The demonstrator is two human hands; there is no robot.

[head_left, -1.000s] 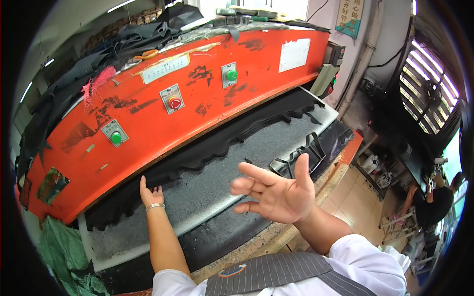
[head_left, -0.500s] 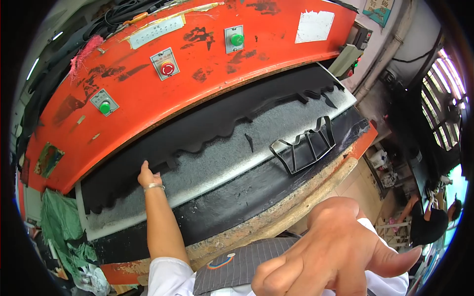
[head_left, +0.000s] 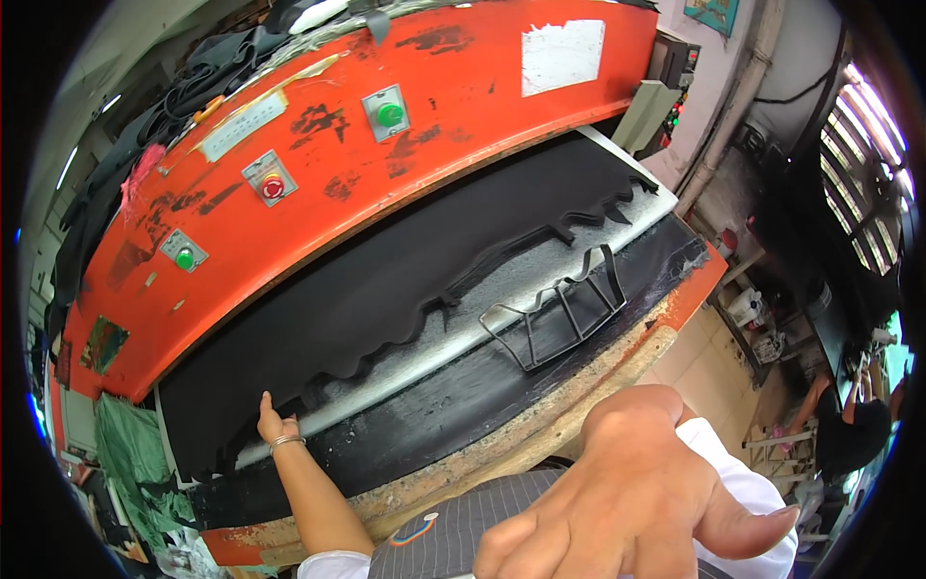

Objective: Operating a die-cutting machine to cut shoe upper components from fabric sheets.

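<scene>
Cutting press (head_left: pixel 318 164), orange-red; below its front, black sheeting (head_left: pixel 386 261), then, farther out, a cutting die (head_left: pixel 569 311). Right hand (head_left: pixel 622 492) curls well out from the press, left hand (head_left: pixel 276 425) at the sheeting's ragged edge; I can't tell either grip. Keeping it flat seems best.

A bright slatted window (head_left: pixel 863 164) stands right of a pale wall (head_left: pixel 723 77); beige tiled floor (head_left: pixel 706 355) below.
</scene>
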